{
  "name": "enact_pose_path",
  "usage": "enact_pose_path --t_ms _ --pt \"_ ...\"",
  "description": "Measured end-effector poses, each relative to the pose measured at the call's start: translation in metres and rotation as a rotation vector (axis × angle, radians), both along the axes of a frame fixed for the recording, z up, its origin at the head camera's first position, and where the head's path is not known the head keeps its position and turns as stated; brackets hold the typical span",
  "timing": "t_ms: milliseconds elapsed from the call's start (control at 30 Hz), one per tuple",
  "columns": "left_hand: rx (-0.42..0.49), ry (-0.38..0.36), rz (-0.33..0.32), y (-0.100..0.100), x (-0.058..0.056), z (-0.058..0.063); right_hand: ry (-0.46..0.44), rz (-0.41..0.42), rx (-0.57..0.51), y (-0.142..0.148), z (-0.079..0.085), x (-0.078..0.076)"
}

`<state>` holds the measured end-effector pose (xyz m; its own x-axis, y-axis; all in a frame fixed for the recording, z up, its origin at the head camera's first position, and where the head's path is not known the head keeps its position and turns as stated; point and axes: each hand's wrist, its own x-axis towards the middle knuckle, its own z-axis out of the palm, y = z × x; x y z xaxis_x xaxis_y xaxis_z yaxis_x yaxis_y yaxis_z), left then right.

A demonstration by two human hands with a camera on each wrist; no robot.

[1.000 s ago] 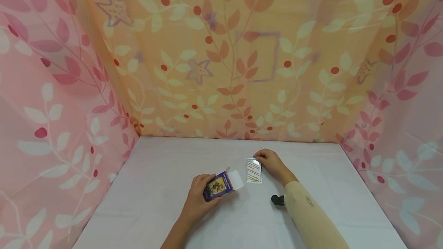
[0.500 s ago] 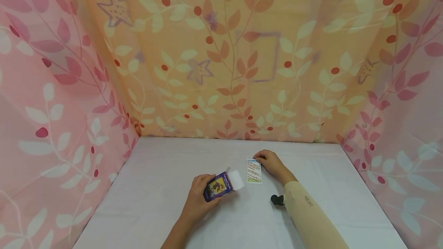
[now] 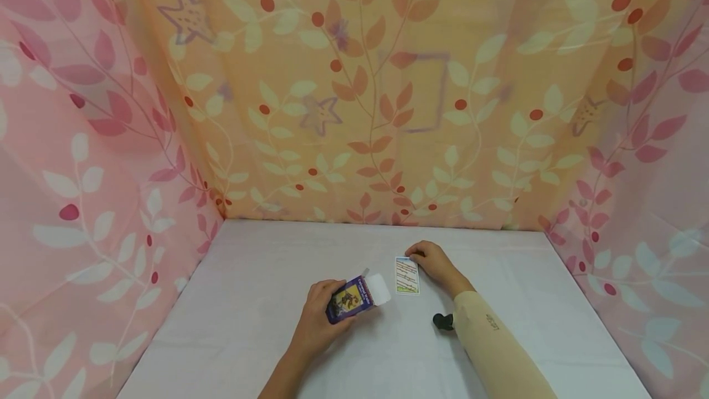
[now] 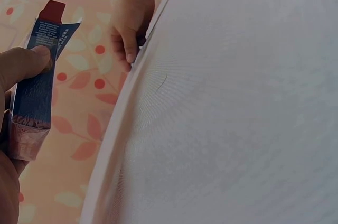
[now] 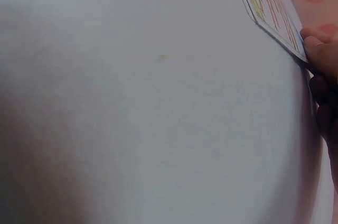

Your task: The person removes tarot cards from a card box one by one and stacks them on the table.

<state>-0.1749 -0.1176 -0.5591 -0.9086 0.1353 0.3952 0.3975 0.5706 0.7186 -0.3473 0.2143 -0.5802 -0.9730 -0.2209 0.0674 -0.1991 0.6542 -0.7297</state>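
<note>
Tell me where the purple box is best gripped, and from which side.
Likely best across its width, near the end of the purple box away from its open white flap, coming from the left, as the left hand does. The flap juts out from the right end and looks thin, so gripping there could bend it.

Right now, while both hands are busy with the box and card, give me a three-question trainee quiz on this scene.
1. Which hand grips the box?
2. True or false: the card is inside the box.
3. The box's white flap is: A. tucked in; B. sticking out; C. covered by a hand.

Key:
1. The left hand.
2. False: it is outside, with the right hand at one corner.
3. B.
</note>
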Motion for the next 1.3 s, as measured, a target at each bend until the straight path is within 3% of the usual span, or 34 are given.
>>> enact_pose_path --t_ms 400,833,1100,1300 --pt "0.01 -0.029 -0.002 0.001 0.0 0.001 0.014 0.006 0.033 0.0 -0.001 -0.001" --pt "-0.023 0.053 -0.014 0.0 0.0 0.0 0.052 -0.021 0.005 0.002 0.005 0.005" --pt "0.005 0.003 -0.008 -0.001 0.0 -0.001 0.081 -0.082 -0.048 -0.003 0.013 0.021" --pt "0.01 -0.005 -0.006 0.0 -0.001 -0.003 0.126 -0.095 -0.029 -0.01 0.022 0.038"
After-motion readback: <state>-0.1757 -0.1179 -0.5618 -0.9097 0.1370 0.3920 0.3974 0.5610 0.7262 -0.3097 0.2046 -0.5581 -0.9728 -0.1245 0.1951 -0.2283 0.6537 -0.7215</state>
